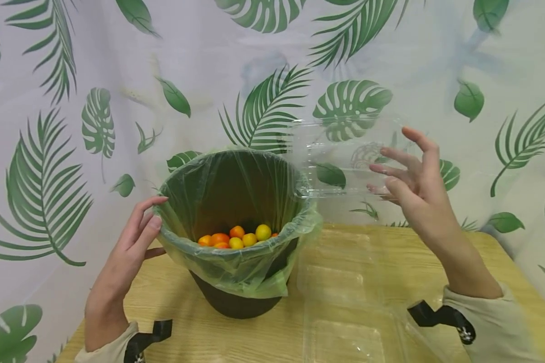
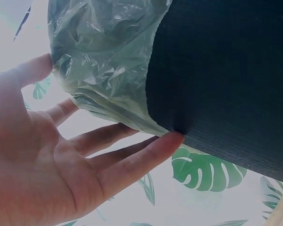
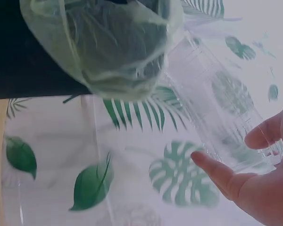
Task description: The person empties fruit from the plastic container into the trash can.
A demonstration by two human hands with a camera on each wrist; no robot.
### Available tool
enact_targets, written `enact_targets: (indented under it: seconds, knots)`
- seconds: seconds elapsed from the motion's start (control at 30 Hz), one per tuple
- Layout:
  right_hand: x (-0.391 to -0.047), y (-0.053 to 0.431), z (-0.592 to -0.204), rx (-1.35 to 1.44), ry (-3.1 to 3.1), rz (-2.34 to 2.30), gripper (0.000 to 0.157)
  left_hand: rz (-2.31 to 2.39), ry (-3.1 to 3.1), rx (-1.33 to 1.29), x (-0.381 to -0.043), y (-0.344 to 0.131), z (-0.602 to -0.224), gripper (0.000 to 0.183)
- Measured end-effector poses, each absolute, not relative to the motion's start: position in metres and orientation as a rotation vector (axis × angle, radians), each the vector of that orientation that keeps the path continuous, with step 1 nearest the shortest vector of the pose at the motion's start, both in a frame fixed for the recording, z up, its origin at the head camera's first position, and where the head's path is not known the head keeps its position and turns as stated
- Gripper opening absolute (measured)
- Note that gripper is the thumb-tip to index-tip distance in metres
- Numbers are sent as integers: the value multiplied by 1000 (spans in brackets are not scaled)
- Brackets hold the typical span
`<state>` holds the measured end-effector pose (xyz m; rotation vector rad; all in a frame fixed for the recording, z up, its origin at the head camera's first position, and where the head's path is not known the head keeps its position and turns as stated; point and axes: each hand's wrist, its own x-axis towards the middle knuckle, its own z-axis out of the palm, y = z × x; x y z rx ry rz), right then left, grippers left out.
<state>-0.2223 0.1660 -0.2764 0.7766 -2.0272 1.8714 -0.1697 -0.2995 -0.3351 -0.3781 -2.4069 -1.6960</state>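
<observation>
A dark bin [image 1: 236, 302] with a thin green plastic liner [image 1: 259, 272] folded over its rim stands on the table. Inside lie several small round orange and yellow fruits [image 1: 250, 239] that look like cherry tomatoes. My left hand [image 1: 131, 237] rests spread against the bin's left side, fingertips on the liner and the dark wall [image 2: 217, 94]. With my right hand [image 1: 422, 186] I hold a clear plastic container [image 1: 320, 156] by its right end, thumb on one side and fingers on the other. It is raised above the table, its far end overlapping the bin's right rim in the head view.
More clear plastic containers [image 1: 345, 338] lie on the wooden table [image 1: 177, 338], right of the bin and toward the front. Behind everything hangs a white curtain [image 1: 200, 65] printed with green leaves, close to the table's back edge.
</observation>
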Motion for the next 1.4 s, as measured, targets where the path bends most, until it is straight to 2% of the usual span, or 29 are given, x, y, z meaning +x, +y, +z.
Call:
enact_targets:
  seconds: [0.23,0.77,1.0,1.2,1.4]
  knots:
    - [-222,209,-301,640,-1964,1998,66,-1695,-2410,-382,-170,-299,-334,44]
    - [-229,317,-385,364,-2071,1991,65,-1655,-2420,-397,-169,-301,-335,44]
    - [-231,358,-414,181,-2486,1677,67,-1665,-2417,-395,-169,-301,-336,44]
    - [-234,388,-438,120,-2464,2022,71,-1678,-2415,-390,-168,-301,-337,44]
    - [-242,401,-455,-33,-2494,2128,63,-1671,-2416,-379,-168,-299,-337,44]
